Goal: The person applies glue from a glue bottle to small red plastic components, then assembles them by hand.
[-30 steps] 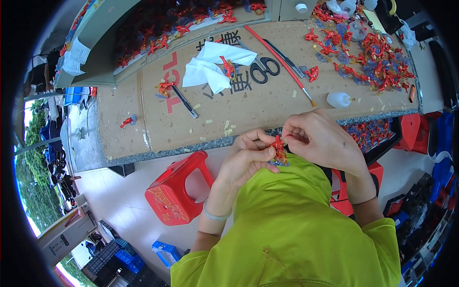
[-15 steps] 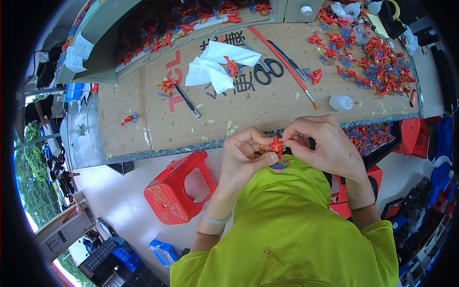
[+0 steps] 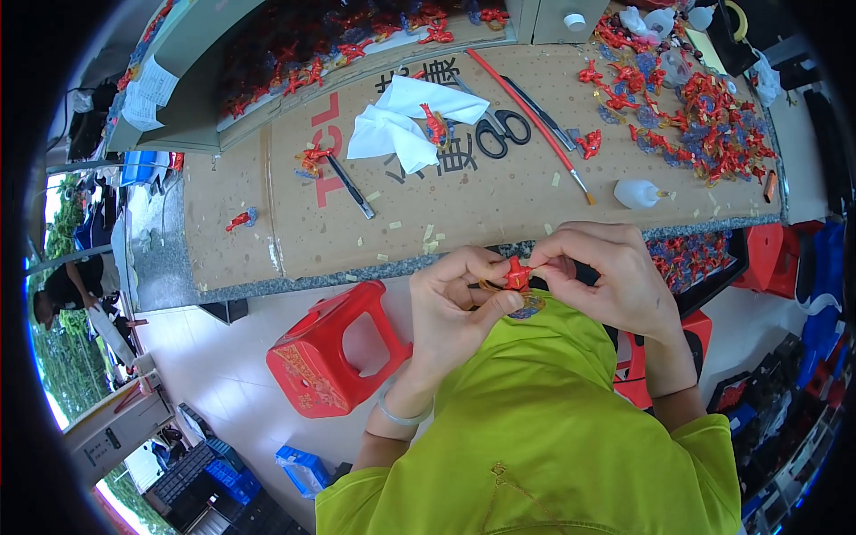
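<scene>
Between my hands, just off the table's near edge, is a small red figurine (image 3: 515,275) with a bluish translucent base (image 3: 528,307). My left hand (image 3: 459,299) grips it, thumb in front and fingers behind. The thumb and index finger of my right hand (image 3: 606,272) are pinched together at the figurine's right side; they seem to hold a small part of it, too fine to name. On the cardboard ahead lie a white cloth (image 3: 379,134) with another red figurine (image 3: 434,125) on it, black scissors (image 3: 502,134) and a red paintbrush (image 3: 535,125).
A heap of red and blue figurines (image 3: 718,125) covers the table's right side, near a squeeze bottle (image 3: 637,193). A craft knife (image 3: 352,189) lies left of centre. Under the edge sits a tray of figurines (image 3: 691,257). A red stool (image 3: 334,357) stands left.
My hands still hold the figurine, which has tilted slightly. The right fingers have shifted a little at its side. At the far left, a person in dark clothing has bent into view.
</scene>
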A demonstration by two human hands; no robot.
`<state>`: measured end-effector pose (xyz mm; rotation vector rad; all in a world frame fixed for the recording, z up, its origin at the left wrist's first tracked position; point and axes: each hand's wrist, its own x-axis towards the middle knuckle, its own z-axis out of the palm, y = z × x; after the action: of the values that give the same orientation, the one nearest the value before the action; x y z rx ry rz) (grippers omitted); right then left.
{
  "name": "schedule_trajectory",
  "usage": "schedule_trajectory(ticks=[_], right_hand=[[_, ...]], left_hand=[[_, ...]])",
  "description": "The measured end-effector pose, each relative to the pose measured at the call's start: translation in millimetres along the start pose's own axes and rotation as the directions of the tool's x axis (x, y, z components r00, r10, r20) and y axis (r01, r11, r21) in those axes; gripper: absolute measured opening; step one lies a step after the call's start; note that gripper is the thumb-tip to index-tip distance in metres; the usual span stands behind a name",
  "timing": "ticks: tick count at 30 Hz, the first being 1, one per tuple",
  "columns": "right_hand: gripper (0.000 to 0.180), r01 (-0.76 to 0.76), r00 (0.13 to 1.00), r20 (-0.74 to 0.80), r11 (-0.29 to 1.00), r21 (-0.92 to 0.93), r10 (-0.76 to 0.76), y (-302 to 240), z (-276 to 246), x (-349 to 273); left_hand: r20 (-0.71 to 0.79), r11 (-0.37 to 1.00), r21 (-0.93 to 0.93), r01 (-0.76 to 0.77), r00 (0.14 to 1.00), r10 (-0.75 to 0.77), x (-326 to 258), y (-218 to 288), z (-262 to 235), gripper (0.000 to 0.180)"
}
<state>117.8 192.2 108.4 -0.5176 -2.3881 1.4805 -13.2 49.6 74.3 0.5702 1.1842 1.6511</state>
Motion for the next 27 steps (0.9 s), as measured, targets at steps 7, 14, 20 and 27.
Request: schedule_trajectory(ticks=[7,14,20,27], right_hand=[[0.019,0.171,0.97,-0.146,0.97,-0.172,-0.196,10.1,10.1,-2.7],[0.031,0.019,0.978,-0.207,1.0,-0.007,-0.02,8.8,14.7,-1.7],[0.024,-0.032,0.981,-0.189,0.994,0.105,0.052,17.4,19.4,0.1],[0.011,-0.115,0.976,-0.165,0.978,0.174,0.144,19.8,21.1,-0.6]], left_hand=[[-0.085,0.974,0.217,-0.059,0.993,0.079,-1.1,-0.3,3.5,0.026],[-0.134,0.949,0.303,-0.083,0.983,0.128,-0.5,-2.7,3.9,0.028],[-0.14,0.963,0.254,-0.086,0.982,0.125,1.2,-4.4,6.3,0.023],[-0.138,0.968,0.24,-0.077,0.984,0.112,0.4,-3.1,6.6,0.022]])
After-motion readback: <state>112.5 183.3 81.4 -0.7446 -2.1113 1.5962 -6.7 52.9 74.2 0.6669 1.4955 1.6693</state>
